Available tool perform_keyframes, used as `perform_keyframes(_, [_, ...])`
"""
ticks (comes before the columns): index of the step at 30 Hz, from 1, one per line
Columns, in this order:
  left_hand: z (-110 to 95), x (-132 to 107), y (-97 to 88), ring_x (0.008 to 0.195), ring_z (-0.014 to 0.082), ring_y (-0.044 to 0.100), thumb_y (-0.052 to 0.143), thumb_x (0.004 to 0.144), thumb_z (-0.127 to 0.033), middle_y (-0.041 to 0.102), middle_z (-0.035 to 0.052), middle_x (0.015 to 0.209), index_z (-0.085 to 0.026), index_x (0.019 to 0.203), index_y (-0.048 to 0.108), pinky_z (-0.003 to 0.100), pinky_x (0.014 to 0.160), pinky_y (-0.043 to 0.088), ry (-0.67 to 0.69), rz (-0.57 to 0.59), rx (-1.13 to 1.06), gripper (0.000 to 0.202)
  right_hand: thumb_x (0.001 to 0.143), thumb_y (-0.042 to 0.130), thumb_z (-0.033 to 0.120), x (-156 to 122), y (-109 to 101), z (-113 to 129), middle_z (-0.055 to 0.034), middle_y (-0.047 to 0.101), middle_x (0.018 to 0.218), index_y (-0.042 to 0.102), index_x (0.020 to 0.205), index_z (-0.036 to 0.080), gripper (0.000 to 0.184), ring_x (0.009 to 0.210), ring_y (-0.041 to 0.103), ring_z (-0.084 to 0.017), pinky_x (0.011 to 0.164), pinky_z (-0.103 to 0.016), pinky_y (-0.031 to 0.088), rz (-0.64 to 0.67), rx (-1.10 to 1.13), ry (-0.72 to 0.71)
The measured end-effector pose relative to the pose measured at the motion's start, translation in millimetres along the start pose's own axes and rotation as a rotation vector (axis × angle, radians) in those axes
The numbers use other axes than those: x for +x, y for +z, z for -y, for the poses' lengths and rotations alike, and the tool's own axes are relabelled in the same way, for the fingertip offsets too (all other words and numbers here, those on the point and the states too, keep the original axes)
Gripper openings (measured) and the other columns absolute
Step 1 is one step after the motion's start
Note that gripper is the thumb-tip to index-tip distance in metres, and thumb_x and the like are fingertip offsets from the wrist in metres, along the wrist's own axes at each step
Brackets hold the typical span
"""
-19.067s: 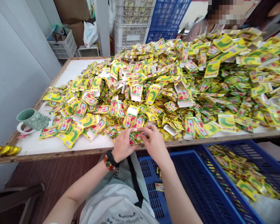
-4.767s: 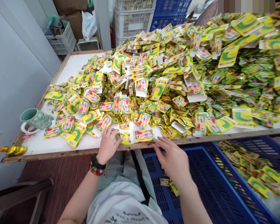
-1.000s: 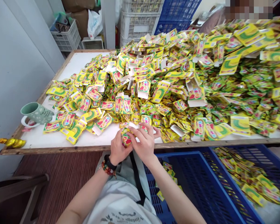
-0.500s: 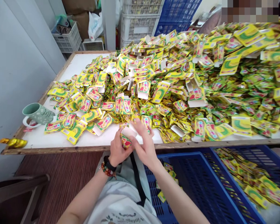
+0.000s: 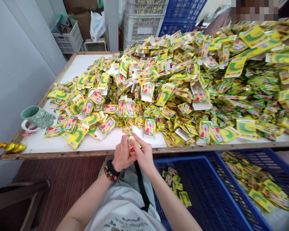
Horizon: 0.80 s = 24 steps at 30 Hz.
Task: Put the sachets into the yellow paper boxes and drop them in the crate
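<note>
The left hand (image 5: pixel 122 157) and right hand (image 5: pixel 144 157) pinch a small yellow-and-red cardboard carton (image 5: pixel 132 145) between them, just above the front edge of the white wooden desk (image 5: pixel 53 154).

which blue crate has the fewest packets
The left blue crate, holding only a small cluster of yellow packets, unlike the heaped right crate.

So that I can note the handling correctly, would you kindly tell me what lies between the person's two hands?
A small yellow carton with red print lies between the left hand and the right hand, pinched by the fingers of both, as the head view shows.
</note>
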<state>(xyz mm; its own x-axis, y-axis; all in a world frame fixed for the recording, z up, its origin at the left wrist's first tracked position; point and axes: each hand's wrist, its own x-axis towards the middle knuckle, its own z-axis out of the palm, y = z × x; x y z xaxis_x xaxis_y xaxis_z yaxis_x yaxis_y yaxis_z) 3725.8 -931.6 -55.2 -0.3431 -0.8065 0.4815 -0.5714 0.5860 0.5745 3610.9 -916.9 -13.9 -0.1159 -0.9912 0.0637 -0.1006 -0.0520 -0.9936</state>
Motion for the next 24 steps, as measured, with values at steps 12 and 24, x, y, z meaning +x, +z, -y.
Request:
perform_keyframes(12, [-4.2,-0.2,0.1,0.103,0.0284,0.060,0.044,0.087,-0.037,0.051,0.0184,0.122,-0.013,0.140,0.023,0.040,0.075,0.053,-0.042,0.053,-0.014,0.063,0.099,0.036,0.030,-6.1,-20.4,12.7,-0.0105,0.074,0.093,0.048,0.141,0.016,0.046,0.077,0.069,-0.019,0.070,-0.028,0.052,0.285,-0.718,-0.320])
perform_keyframes(24, [45.4,90.7,-47.5,0.090,0.0309,0.056,0.060,0.084,-0.018,0.069,0.0092,0.084,-0.016,0.083,0.073,0.046,0.076,0.050,-0.132,0.155,0.495,0.013,0.089,0.056,0.020,51.4,-65.1,17.1,-0.0157,0.068,0.119,0.066,0.118,0.012,0.032,0.105,0.065,-0.027,0.088,-0.038,0.049,0.024,-1.242,-0.151])
